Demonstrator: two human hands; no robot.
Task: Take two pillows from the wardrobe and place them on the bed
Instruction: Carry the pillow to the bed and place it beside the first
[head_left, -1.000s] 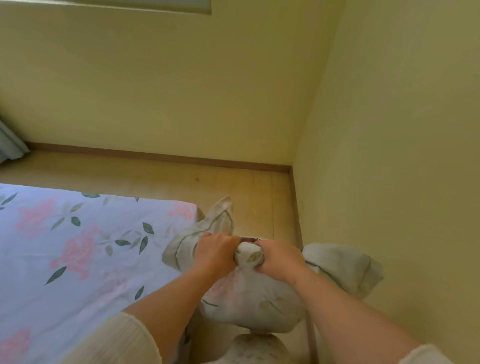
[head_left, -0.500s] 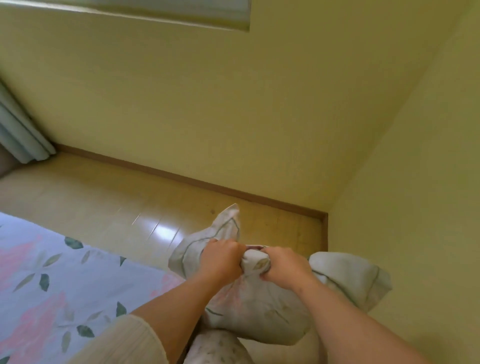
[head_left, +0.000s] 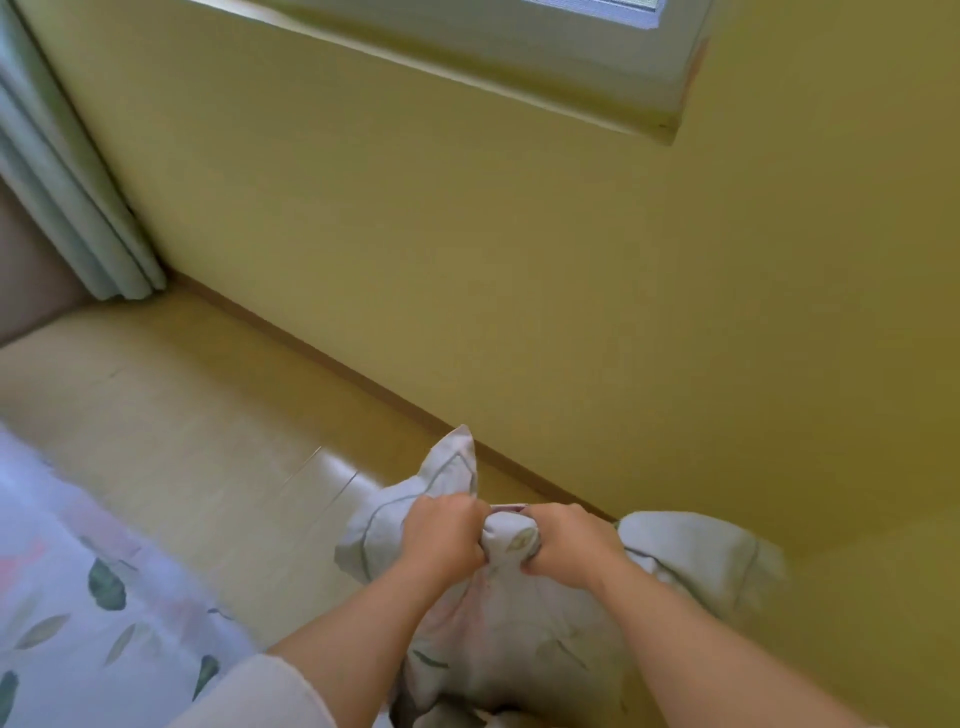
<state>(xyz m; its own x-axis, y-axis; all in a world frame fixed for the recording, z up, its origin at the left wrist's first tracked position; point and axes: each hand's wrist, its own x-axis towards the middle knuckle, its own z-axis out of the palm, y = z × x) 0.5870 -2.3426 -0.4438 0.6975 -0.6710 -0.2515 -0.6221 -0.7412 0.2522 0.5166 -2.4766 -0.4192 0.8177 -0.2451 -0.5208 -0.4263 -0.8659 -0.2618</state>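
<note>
A pale pillow (head_left: 498, 639) with faint leaf and pink flower print hangs in front of me, bunched at its top edge. My left hand (head_left: 441, 540) and my right hand (head_left: 566, 540) both grip that bunched edge, close together. A second pillow's top (head_left: 457, 719) peeks out just below it at the frame's bottom edge. The bed (head_left: 78, 597), covered in a light blue floral sheet, fills the lower left corner, apart from the pillow.
Wooden floor (head_left: 208, 415) runs between the bed and a yellow wall (head_left: 415, 234) with a brown skirting board. A window sill (head_left: 519, 62) sits high on the wall. A pale green curtain (head_left: 67, 197) hangs at the left.
The view has swung up and right: the bed has slid to the lower left, the window and curtain have come into view. Both hands keep the same grip on the pillow.
</note>
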